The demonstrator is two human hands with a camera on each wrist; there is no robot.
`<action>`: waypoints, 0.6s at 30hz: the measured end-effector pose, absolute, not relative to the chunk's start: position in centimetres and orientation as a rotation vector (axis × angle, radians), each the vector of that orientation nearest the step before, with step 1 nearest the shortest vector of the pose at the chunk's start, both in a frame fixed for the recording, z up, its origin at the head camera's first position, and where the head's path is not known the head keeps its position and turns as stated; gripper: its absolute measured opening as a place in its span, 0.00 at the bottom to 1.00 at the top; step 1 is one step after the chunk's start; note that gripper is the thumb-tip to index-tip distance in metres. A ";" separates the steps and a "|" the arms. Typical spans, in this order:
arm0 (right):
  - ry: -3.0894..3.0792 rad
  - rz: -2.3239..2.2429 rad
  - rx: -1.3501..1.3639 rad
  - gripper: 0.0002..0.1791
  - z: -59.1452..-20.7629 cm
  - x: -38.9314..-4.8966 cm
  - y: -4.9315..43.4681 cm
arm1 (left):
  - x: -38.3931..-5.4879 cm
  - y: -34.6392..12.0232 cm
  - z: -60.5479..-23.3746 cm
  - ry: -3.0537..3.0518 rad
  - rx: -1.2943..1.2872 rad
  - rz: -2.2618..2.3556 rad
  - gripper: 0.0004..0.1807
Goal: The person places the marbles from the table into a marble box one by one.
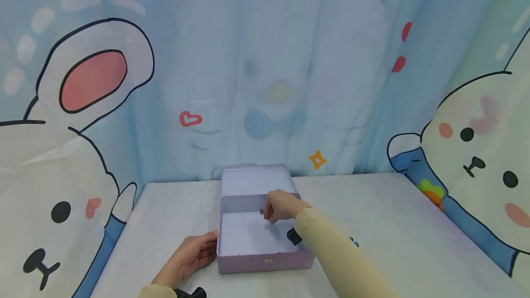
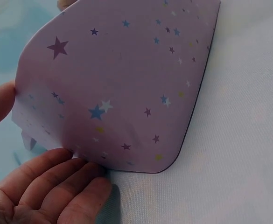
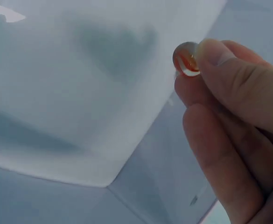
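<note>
Right grip: pinching one glass marble between thumb and fingertips, remaining fingers curled in beneath. Marble clear, orange-red and white swirl inside; it sits at the tips of the grip, over the inside of an open box and apart from its floor. Under the grip: pale box floor, with a soft shadow on it. Behind the grip, lid tipped back, pale on its inner face. Nearer the wearer than the grip, lilac front wall of the box with a small clasp.

Left grip: lower and to the left of the right one, loosely spread, fingers resting against the box's left wall, thumb touching near its edge. That wall, just beside the left grip, carries printed stars: purple, blue, white, yellow.

Below both grips, white-covered counter. Right of the right grip, past the cream sleeve, a small blue object, partly hidden, too small to identify. Beyond the grips, blue curtain with cartoon rabbits.
</note>
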State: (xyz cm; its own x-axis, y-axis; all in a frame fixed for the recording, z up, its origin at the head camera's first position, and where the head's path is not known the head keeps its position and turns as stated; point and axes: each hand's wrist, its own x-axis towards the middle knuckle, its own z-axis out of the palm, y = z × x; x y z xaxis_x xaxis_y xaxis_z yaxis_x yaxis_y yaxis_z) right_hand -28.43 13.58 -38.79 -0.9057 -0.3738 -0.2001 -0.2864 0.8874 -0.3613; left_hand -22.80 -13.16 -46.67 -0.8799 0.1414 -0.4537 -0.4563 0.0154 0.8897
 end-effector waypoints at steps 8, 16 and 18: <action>2.809 -0.373 -0.516 0.07 -38.9 -28.0 12.2 | -22.8 -13.0 -46.7 1.880 -0.313 1.939 0.34; 2.826 -0.354 -0.524 0.09 -39.8 -28.4 12.2 | -22.8 -13.1 -47.0 1.883 -0.306 1.941 0.34; 2.824 -0.368 -0.509 0.09 -39.9 -28.5 12.2 | -22.8 -13.0 -46.9 1.880 -0.307 1.941 0.34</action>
